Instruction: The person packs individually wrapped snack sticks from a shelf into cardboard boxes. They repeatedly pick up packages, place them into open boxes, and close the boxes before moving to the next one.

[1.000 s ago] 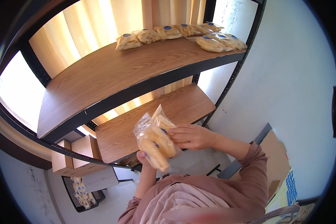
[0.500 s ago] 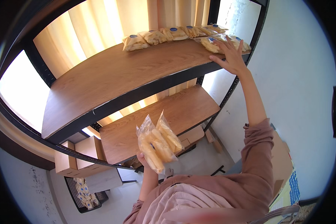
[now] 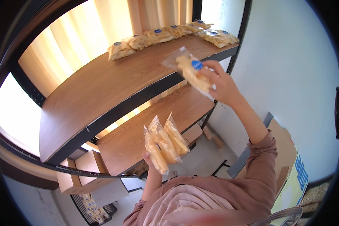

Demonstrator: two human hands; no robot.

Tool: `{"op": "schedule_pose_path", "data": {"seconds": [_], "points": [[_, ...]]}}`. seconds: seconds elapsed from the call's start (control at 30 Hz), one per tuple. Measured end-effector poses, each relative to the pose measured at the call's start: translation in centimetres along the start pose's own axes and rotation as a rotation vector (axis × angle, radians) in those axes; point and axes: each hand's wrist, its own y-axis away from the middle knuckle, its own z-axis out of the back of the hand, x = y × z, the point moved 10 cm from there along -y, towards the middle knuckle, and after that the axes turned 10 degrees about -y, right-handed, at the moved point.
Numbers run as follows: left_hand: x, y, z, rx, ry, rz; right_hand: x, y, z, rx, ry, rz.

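Observation:
My left hand (image 3: 150,158) grips several clear bags of pale yellow sticks (image 3: 165,145) upright over the lower wooden shelf (image 3: 116,150). My right hand (image 3: 221,86) is closed on another bag (image 3: 188,71), with a blue round sticker, raised in front of the upper shelf's front edge. Along the back and right end of the upper wooden shelf (image 3: 75,105) lie several similar bags (image 3: 137,41) with blue stickers.
A black metal rack frames both shelves, with a curtain behind and a white wall (image 3: 290,75) at right. Cardboard boxes (image 3: 84,167) stand at lower left above a black basket (image 3: 84,205) of bags. Flat cardboard (image 3: 280,143) leans at lower right.
My right hand left the held bags, reached the upper shelf's right end, and is now lower and further left with a bag taken from there. My left hand moved slightly right.

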Motion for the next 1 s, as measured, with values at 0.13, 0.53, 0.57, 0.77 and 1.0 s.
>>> {"op": "schedule_pose_path", "data": {"seconds": [0.13, 0.53, 0.57, 0.77, 1.0], "points": [[2.1, -1.9, -1.8, 0.029, 0.008, 0.132, 4.8, 4.3, 0.9, 0.005, 0.157, 0.271], [17.2, -2.0, -4.0, 0.124, 0.635, 0.771, 11.1, 21.4, 14.4, -0.067, 0.845, -0.309], [19.1, -0.9, -3.3, -0.003, 0.979, 1.003, 12.0, 23.6, 16.7, -0.096, 0.908, -0.413], [26.5, 1.1, -1.6, 0.032, 0.090, 0.978, 16.3, 36.8, 22.4, -0.276, 0.946, -0.969], [30.7, 6.3, -12.2, 0.257, 0.452, 0.979, 14.2, 46.1, 15.7, -0.057, 0.552, -1.082]]}}
